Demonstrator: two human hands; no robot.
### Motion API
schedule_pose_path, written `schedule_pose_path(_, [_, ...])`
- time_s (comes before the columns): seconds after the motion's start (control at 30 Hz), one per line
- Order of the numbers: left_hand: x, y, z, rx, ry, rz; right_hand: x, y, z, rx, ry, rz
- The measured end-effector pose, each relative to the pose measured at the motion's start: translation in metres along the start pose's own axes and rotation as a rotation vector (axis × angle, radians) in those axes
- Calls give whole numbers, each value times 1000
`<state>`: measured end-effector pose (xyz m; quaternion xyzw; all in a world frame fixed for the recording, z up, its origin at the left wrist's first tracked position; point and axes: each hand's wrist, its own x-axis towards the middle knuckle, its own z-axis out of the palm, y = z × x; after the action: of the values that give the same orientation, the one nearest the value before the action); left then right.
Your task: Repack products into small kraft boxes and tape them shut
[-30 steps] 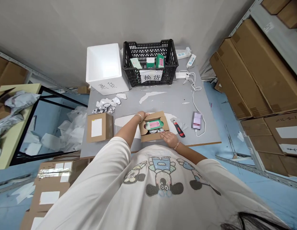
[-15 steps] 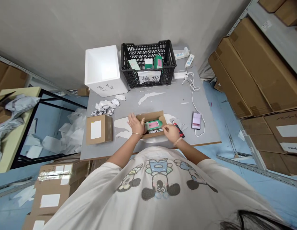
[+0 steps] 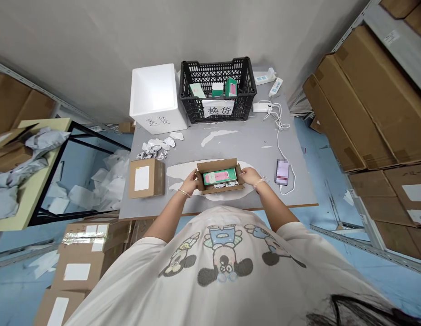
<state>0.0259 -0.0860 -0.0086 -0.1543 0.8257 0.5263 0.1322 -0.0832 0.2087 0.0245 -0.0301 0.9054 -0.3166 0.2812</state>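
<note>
Brown cardboard box (image 3: 219, 165), open, sits mid-tabletop (image 3: 231, 149) near the front edge, a green-and-pink carton (image 3: 219, 176) lying inside. Left hand (image 3: 188, 183) and right hand (image 3: 250, 176) grip its short ends, fingers curled against the cardboard. Closed parcel (image 3: 145, 178) just beside it on the left; black plastic crate (image 3: 217, 90) and white foam box (image 3: 156, 97) along the far edge.

Green-and-pink carton (image 3: 219, 176) lies inside open cardboard box (image 3: 217, 165).
</note>
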Motion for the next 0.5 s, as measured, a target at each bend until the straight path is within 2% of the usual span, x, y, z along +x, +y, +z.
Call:
schedule_pose_path(0.1, [-7, -17, -8, -302, 47, -53, 2, 27, -9, 382, -111, 51])
schedule_pose_path(0.2, [-10, -30, -3, -374, 94, -128, 1, 46, -4, 706, -153, 128])
schedule_pose_path(0.27, [-10, -31, 1, -357, 91, -193, 0, 50, -3, 746, -132, 171])
schedule_pose_path(0.33, [-11, -24, 1, -297, 147, -230, -2, 45, -9, 580, -7, 171])
schedule_pose_path(0.4, [-15, -9, -3, -137, 328, -175, -6, 30, -20, 282, 214, 58])
schedule_pose_path(0.47, [-19, 16, -7, 118, 521, 6, -12, 8, -31, -6, 393, -150])
schedule_pose_path(0.5, [-20, 30, -8, 250, 550, 131, -15, -5, -34, -103, 411, -252])
